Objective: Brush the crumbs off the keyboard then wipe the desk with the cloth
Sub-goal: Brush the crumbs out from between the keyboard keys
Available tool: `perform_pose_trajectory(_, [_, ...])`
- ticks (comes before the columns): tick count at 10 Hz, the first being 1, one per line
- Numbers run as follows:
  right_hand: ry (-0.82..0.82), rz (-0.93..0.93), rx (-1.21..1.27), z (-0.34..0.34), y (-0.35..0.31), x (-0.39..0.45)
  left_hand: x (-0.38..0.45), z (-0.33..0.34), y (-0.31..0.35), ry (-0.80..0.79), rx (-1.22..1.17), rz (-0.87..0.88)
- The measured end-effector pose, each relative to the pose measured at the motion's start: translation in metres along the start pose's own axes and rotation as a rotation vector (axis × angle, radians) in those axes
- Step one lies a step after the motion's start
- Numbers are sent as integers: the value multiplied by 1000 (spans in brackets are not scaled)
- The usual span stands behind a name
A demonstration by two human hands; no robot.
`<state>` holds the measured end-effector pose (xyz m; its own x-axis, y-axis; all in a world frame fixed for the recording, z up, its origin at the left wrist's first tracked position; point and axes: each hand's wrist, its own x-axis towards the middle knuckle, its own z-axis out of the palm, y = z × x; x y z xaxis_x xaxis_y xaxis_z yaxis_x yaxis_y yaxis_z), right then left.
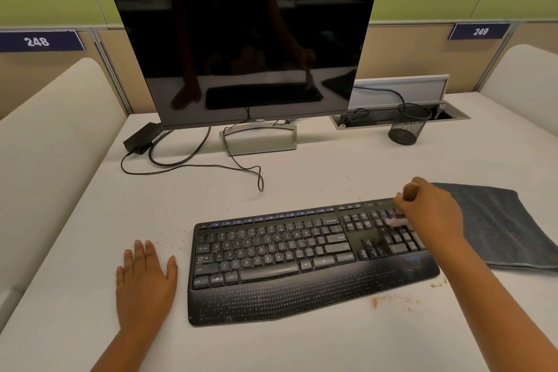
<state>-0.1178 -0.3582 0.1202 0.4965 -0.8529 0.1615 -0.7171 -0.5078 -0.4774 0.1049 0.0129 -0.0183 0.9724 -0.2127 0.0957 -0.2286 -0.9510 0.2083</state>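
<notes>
A black keyboard (271,257) with a wrist rest lies on the white desk (302,178). My right hand (431,214) grips a small brush with a brown handle (410,192); its pale bristles (395,222) touch the number-pad keys at the keyboard's right end. My left hand (143,278) rests flat on the desk, fingers straight, just left of the keyboard. Brown crumbs (392,299) lie on the desk in front of the keyboard's right corner, and a few crumbs (172,244) lie left of it. A grey-blue cloth (501,226) lies flat to the keyboard's right.
A dark Dell monitor (244,54) stands behind the keyboard, its cables (193,166) looping over the desk from a black power brick (140,137). A black mesh pen cup (407,125) stands back right by an open cable tray (398,116). Padded dividers flank the desk.
</notes>
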Motion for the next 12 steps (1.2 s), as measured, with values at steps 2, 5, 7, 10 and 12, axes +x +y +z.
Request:
perform_pose_trajectory(2, [-86,10,152,7,2,8,0,1,0,13,-8,4])
perform_pose_trajectory(5, [15,10,82,6,10,13,-2,0,1,0,-3,-3])
perform_pose_trajectory(7, [-111,4,142,11,4,17,-1,-2,1,1,-6,-1])
perform_pose_trajectory(10, [-3,56,69,3,24,27,-1,-2,2,0,-10,0])
perform_pose_trajectory(12, [1,95,117,0,32,28,-1,-3,2,-4,0,-4])
